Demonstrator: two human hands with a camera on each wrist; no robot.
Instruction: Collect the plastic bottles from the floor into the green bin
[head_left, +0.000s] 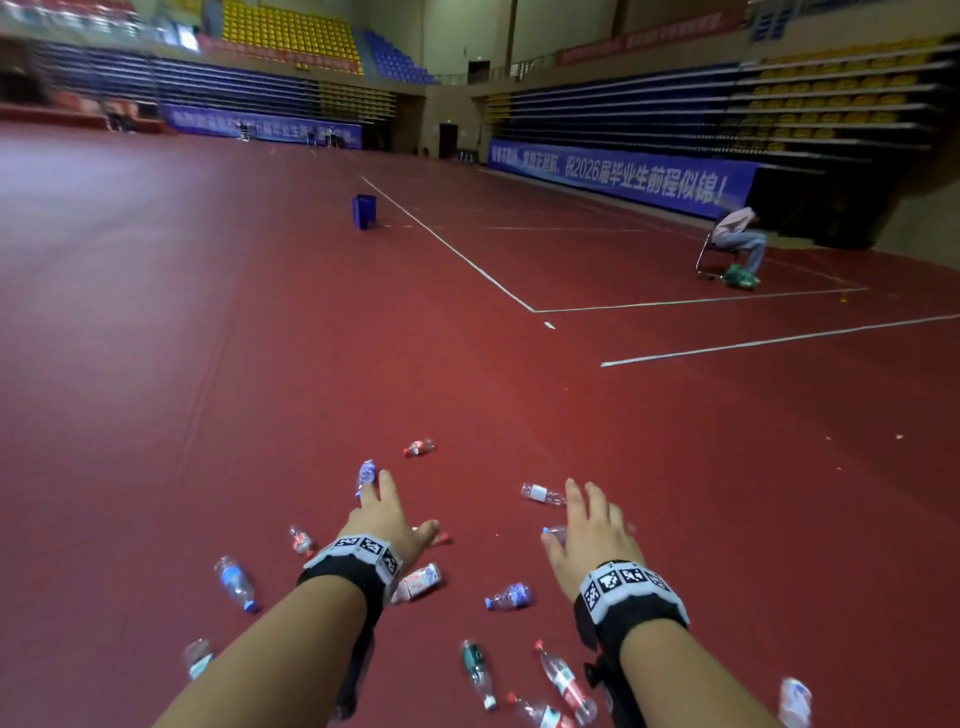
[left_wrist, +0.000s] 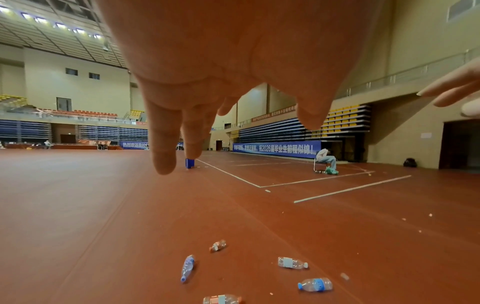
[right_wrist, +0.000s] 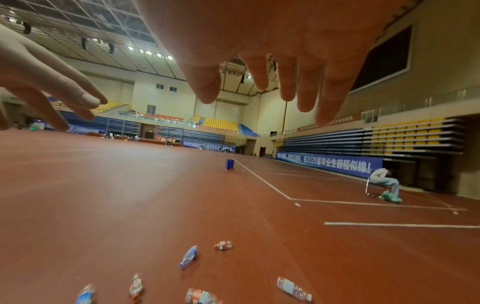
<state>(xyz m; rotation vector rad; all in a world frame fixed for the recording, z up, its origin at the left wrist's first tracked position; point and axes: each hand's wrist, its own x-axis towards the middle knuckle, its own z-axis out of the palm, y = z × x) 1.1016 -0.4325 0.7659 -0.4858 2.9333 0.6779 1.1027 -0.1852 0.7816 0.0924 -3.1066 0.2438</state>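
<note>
Several empty plastic bottles lie scattered on the red floor below my arms. Among them are a red-labelled bottle (head_left: 420, 447), a blue-labelled bottle (head_left: 366, 475), a white-labelled bottle (head_left: 543, 492) and a green-labelled bottle (head_left: 478, 673). My left hand (head_left: 405, 504) hovers palm down over them with fingers spread and nothing in it. My right hand (head_left: 566, 514) is stretched out beside it, also holding nothing. The left wrist view shows the blue-labelled bottle (left_wrist: 188, 267) well below the fingers (left_wrist: 163, 148). No green bin is in view.
A blue bin (head_left: 364, 210) stands far ahead beside a white court line (head_left: 452, 244). A person (head_left: 737, 236) sits on a chair at the right with a green bag (head_left: 740, 278) at their feet. Bleachers and banners line the hall's edges.
</note>
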